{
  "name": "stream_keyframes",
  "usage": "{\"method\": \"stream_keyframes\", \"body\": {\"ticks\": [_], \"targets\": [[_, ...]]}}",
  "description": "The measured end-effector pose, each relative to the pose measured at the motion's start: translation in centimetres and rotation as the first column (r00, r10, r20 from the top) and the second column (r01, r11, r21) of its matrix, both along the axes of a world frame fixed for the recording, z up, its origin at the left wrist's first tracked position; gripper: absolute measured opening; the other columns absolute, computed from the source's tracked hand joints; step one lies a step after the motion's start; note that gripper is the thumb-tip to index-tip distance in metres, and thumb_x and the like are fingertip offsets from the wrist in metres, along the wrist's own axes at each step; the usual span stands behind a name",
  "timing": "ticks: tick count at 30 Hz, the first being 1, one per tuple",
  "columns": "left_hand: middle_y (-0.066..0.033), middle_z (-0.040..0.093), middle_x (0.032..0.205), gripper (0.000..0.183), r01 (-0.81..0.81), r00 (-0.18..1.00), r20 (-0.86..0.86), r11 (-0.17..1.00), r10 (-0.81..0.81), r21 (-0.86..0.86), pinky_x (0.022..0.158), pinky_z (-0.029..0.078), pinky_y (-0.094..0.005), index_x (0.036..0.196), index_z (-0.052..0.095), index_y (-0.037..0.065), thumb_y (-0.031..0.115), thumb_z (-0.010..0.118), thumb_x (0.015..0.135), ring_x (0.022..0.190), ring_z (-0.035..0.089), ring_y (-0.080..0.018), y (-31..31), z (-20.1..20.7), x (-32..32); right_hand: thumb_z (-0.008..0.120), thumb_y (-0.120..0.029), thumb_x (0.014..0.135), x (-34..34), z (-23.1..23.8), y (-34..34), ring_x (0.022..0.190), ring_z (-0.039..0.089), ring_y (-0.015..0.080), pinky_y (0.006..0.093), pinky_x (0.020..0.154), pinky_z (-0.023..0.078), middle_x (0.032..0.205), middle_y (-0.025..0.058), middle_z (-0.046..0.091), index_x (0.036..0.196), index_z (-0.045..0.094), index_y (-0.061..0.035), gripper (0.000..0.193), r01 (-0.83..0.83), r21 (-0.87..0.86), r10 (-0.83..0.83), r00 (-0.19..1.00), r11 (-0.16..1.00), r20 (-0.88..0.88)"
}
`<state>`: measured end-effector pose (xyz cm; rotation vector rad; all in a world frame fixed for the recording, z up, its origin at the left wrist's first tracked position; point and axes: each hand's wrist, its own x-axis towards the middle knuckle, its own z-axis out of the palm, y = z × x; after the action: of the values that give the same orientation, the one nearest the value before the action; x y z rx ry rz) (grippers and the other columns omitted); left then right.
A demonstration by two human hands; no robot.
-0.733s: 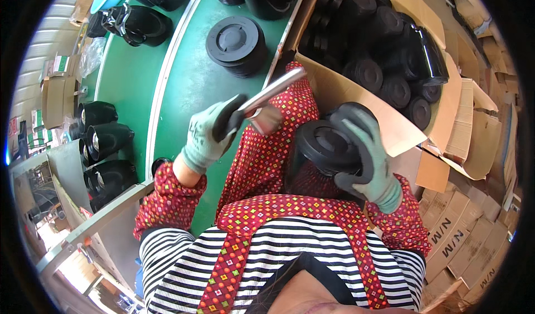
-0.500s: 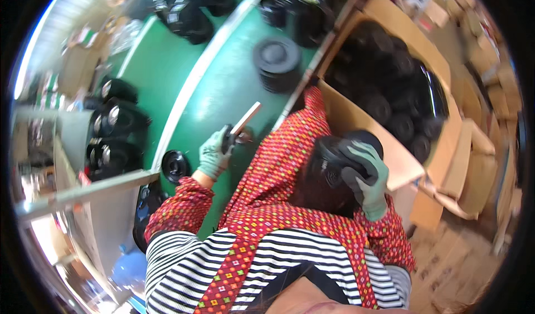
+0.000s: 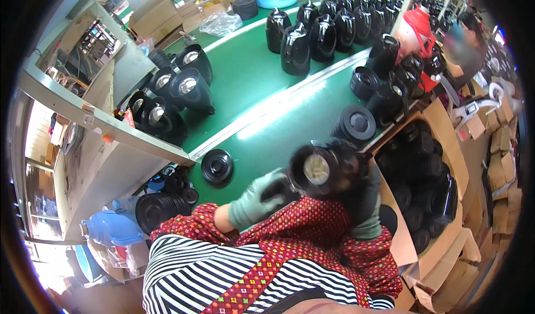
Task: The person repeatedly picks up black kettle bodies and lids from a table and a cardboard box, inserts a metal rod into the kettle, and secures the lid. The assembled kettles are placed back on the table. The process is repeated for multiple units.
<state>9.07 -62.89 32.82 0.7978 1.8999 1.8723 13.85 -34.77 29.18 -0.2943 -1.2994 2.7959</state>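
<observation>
A shiny black jug [image 3: 339,173], blurred by motion, is held over my lap with its round opening and pale metallic inside facing up toward me. On its left side my left hand [image 3: 257,200], in a light green glove, is closed around a black handle-like part. My right hand [image 3: 368,211], gloved with a dark palm, grips the jug's right side; its fingers are partly hidden and smeared. A round black lid [image 3: 217,167] lies on the green table beyond my left hand. Just past the jug stands a stack of black ribbed discs [image 3: 356,123].
Several black jugs [image 3: 296,49] stand upright across the green table [image 3: 245,99]; others lie at the left [image 3: 189,88]. A cardboard box [image 3: 443,213] of black parts sits at my right. A metal frame [image 3: 106,125] borders the left. A person [image 3: 468,49] sits far right.
The jug has risen from my lap and turned its opening up. My left hand has moved from a pale stick to the jug, and the stick is out of sight. My view has swung.
</observation>
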Motion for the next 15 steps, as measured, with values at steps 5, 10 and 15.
{"method": "stream_keyframes", "body": {"ticks": [5, 10, 15], "targets": [[-0.0105, 0.07, 0.126, 0.041, -0.379, 0.878, 0.331, 0.925, 0.346, 0.039, 0.086, 0.063, -0.0379, 0.136, 0.057, -0.004, 0.024, 0.064, 0.107, 0.11, 0.071, -0.0233, -3.4, -1.5, -9.5, 0.063, -0.014, 0.104, -1.5, -3.6, -3.5, 0.128, 0.061, 0.029, 0.0376, 0.112, 0.045, 0.139, 0.0165, 0.063, 0.145, 0.056, 0.0045, 0.045, 0.257, 0.725, -0.194, 0.966, 0.639, -0.172], [-0.0046, 0.071, 0.097, 0.032, -0.586, 0.803, 0.038, 0.8, 0.595, -0.127, 0.075, 0.064, -0.0362, 0.117, 0.07, 0.003, 0.03, 0.072, 0.102, 0.084, 0.069, -0.0162, -3.9, -7.0, -31.0, 0.076, -0.009, 0.087, 0.0, -4.9, -2.6, 0.116, 0.065, 0.0401, 0.0466, 0.104, 0.05, 0.127, 0.0222, 0.068, 0.13, 0.066, 0.0027, 0.046, 0.31, 0.95, 0.11, 0.943, 0.041, -0.313], [-0.009, 0.074, 0.081, 0.038, -0.81, 0.572, -0.031, 0.558, 0.82, -0.178, 0.057, 0.059, -0.0369, 0.109, 0.076, 0.008, 0.043, 0.076, 0.095, 0.062, 0.07, -0.0237, -4.7, -11.7, -47.5, 0.077, -0.01, 0.082, -1.0, -4.6, -2.5, 0.101, 0.069, 0.0372, 0.0471, 0.092, 0.054, 0.113, 0.0173, 0.073, 0.122, 0.072, -0.0007, 0.041, 0.309, 0.948, 0.174, 0.932, 0.075, -0.317]]}}
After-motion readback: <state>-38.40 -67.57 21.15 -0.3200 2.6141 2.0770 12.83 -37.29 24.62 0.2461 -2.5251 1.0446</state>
